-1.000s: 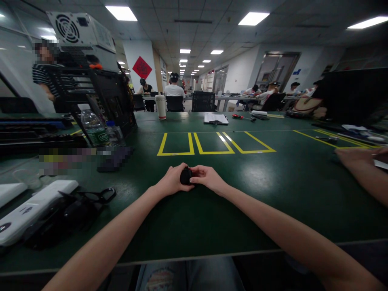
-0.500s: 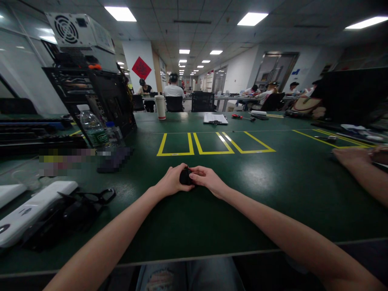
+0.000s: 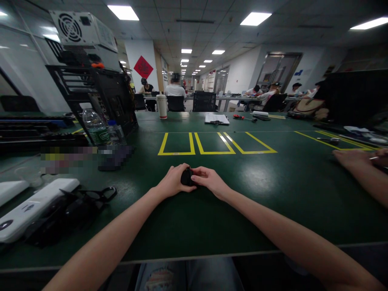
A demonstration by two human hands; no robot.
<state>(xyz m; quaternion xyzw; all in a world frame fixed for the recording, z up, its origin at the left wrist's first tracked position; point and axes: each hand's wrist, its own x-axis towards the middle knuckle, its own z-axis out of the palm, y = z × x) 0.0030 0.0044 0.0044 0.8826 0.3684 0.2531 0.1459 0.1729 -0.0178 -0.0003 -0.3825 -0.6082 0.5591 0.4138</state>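
Note:
A small black rounded object is held low over the green table, in front of the yellow tape outlines. My left hand wraps round it from the left, thumb below and fingers over the top. From the right, my right hand has its fingertips pressed against the object's right side. Both hands are closed on it, and they hide much of its surface. What kind of thing it is I cannot make out.
Yellow tape outlines lie beyond my hands. At left stand a water bottle, an open computer case and a white device beside black straps. A clipboard, screwdriver and cup sit farther back. A co-worker's hand rests at right.
The view has shifted slightly. Both hands keep their hold on the black object, with hardly any change in their grip. The co-worker's far hand at right has moved a little.

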